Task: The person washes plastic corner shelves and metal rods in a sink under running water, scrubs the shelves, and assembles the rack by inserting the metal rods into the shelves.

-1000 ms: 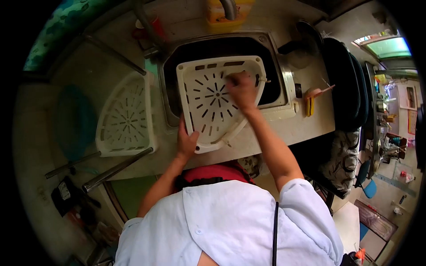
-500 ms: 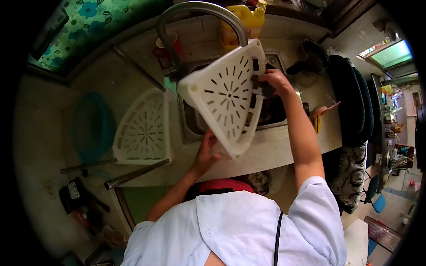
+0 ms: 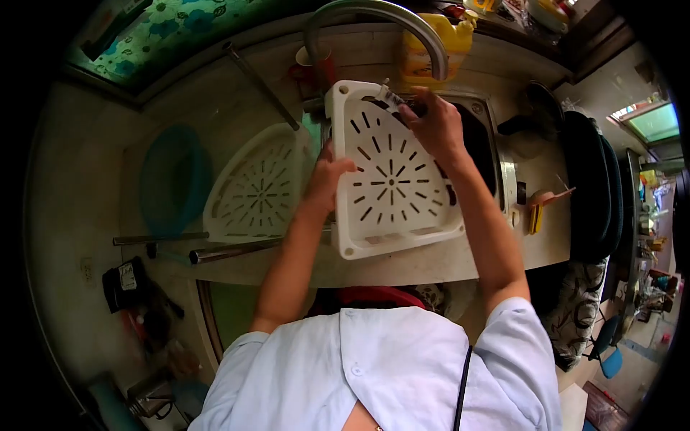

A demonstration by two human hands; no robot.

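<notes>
A white quarter-round corner shelf (image 3: 392, 161) with slotted holes is held up over the front of the steel sink (image 3: 496, 161), its slotted face turned towards me. My left hand (image 3: 327, 181) grips its left edge, thumb in front and fingers hidden behind. At the curved upper right rim, my right hand (image 3: 442, 133) is closed on a dark clump (image 3: 412, 106) that looks like a scouring pad, mostly covered by the fingers. Left of the sink, a second white corner shelf (image 3: 248, 183) lies on the counter, partly behind my left forearm.
The curved tap (image 3: 359, 6) arches above the shelf. Metal tubes (image 3: 262, 86) rise around the second shelf. A blue basin (image 3: 172, 183) stands far left. Behind are a red mug (image 3: 325, 68) and a yellow jug (image 3: 431, 54); a dark pan (image 3: 543, 108) sits right.
The shelf has turned from a steep tilt to more upright and face-on. My left hand has moved up from its lower edge to the left side; my right hand has shifted along the rim.
</notes>
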